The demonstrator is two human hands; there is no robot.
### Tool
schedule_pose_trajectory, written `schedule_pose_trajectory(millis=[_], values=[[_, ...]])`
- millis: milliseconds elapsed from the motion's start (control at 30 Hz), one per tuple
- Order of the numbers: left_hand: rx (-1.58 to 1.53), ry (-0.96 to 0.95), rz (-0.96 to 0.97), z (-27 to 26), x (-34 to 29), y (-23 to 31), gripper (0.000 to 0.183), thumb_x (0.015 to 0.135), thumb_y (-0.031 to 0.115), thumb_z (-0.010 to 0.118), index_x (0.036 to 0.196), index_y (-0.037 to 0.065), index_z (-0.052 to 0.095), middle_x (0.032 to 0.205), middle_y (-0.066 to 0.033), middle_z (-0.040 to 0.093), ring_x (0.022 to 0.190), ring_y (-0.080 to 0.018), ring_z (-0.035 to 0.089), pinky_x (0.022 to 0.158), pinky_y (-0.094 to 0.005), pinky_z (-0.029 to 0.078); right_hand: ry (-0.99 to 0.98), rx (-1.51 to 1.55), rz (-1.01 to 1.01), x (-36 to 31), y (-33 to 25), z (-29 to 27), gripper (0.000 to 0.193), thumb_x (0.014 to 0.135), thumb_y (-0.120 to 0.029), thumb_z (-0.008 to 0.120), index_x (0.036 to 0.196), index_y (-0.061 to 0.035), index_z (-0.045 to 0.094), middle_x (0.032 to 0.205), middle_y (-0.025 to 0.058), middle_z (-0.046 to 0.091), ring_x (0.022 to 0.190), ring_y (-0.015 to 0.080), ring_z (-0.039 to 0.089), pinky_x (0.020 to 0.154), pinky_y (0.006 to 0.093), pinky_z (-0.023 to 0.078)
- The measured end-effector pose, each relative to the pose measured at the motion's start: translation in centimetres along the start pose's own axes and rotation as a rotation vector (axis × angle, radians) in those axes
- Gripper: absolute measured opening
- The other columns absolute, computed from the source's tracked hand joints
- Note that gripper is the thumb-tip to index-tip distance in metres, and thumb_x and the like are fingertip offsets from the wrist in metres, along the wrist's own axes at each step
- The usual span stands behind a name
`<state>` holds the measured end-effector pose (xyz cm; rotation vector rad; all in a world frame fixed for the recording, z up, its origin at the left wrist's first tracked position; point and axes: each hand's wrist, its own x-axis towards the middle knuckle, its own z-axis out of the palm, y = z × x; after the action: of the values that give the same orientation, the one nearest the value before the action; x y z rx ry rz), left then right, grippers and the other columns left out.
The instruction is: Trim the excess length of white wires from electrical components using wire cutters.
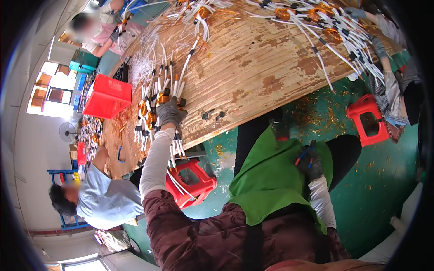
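My left hand (170, 113), in a grey glove and white sleeve, reaches over the table's left part. Its fingers are closed on a copper wire coil (162, 98) with white sleeved leads. More copper coils (150, 118) with white and black leads lie bunched beside it. Over the green apron (266, 174) on my lap, my right hand (309, 165), also gloved in grey, grips a pair of pliers with red and blue handles (297, 161). The jaws are too small to make out clearly.
The worn wooden table (235, 77) bears more coils (323, 13) at its far right and two small black pieces (220, 115). A red bin (108, 97) stands left. Red stools (192, 180) (368, 119) flank me. Co-workers sit at left (108, 194), far left and right.
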<state>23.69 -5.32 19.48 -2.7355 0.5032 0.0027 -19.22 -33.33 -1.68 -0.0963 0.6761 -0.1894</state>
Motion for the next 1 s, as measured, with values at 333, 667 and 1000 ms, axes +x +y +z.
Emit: schedule_pose_trajectory(millis=[333, 667, 1000], values=[[-0.531, -0.169, 0.087, -5.6, 5.1, 11.9, 0.064, 0.065, 0.053, 0.064, 0.113, 0.01, 0.059, 0.107, -0.018, 0.063, 0.102, -0.0327, 0.059, 0.087, -0.0388, 0.045, -0.056, 0.003, -0.037, 0.2, -0.1, -1.3, 0.036, 0.082, -0.022, 0.061, 0.112, -0.004, 0.053, 0.104, 0.0118, 0.058, 0.098, 0.0265, 0.055, 0.085, 0.0458, 0.044], [-0.672, -0.173, 0.476, -7.2, 2.9, 16.2, 0.046, 0.077, 0.032, 0.066, 0.115, 0.008, 0.057, 0.094, -0.0174, 0.065, 0.087, -0.0269, 0.064, 0.078, -0.0339, 0.049, 0.113, 0.169, -0.002, -0.3, -0.5, -0.8, 0.036, 0.08, -0.018, 0.06, 0.112, -0.002, 0.05, 0.097, 0.0151, 0.055, 0.088, 0.0279, 0.055, 0.079, 0.0457, 0.046], [-0.551, 0.326, 1.322, -6.8, -2.7, 22.6, 0.034, 0.072, 0.012, 0.066, 0.106, 0.012, 0.061, 0.102, -0.0092, 0.06, 0.096, -0.0298, 0.055, 0.085, -0.0402, 0.043, 0.074, -0.059, -0.004, 0.6, 0.3, -1.2, 0.044, 0.078, -0.02, 0.059, 0.119, -0.0055, 0.048, 0.091, 0.0129, 0.058, 0.08, 0.0251, 0.056, 0.074, 0.0397, 0.048]])
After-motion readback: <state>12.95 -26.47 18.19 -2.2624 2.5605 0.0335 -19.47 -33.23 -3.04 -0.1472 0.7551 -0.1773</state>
